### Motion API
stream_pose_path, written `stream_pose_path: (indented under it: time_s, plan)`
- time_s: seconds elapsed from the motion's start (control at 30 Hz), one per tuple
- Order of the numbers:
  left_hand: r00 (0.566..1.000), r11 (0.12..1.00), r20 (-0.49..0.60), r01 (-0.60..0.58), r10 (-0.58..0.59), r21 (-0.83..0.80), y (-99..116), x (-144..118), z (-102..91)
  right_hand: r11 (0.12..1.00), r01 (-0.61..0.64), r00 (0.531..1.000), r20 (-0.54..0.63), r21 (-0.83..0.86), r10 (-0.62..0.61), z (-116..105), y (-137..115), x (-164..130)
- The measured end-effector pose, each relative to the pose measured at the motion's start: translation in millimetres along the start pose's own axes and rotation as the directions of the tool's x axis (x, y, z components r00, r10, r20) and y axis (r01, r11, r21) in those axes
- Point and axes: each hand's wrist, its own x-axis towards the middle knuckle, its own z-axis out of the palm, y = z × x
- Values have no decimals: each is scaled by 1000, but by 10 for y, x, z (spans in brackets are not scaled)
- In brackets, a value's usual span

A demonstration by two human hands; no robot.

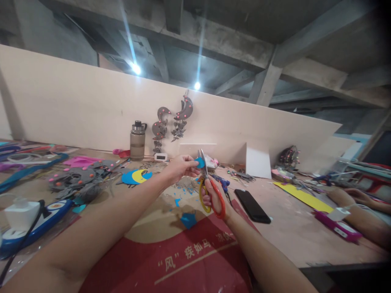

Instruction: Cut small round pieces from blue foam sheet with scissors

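Under the scissors (210, 191), red sheet (189, 260) printed "风".

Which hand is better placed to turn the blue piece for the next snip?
Probably the left hand: it pinches the blue piece at the blades, while the right hand is occupied in the scissors handles.

The scissors (210, 197) had one yellow and one red-orange handle, the paper piece (200, 163) was blue, the phone (252, 206) black, and the mat (183, 260) red with cream lettering.
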Motion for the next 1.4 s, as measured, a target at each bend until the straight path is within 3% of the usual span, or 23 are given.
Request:
stream_pose_path:
  time_s: [0.5, 0.83, 0.97, 1.17, 1.4]
  plan:
    - [1000, 998, -14, -12, 13, 68, 148, 11, -119, 999, 27, 1000, 3, -46, -27, -54, 10, -3]
    - [998, 996, -33, -47, 45, -71, 66, 52, -153, 988, 115, 987, 125, -104, -101, -119, 23, 29]
    - [999, 999, -27, -38, 38, -12, 79, 42, -151, 995, 77, 980, 188, -65, -63, -96, -23, -18]
    - [999, 995, 41, -19, 15, 97, 88, 45, -182, 998, 14, 982, 191, -59, -3, -113, 3, 8]
    - [999, 984, 28, -26, 21, 177, 91, 60, -199, 996, -15, 979, 199, -91, 33, -94, -30, 2]
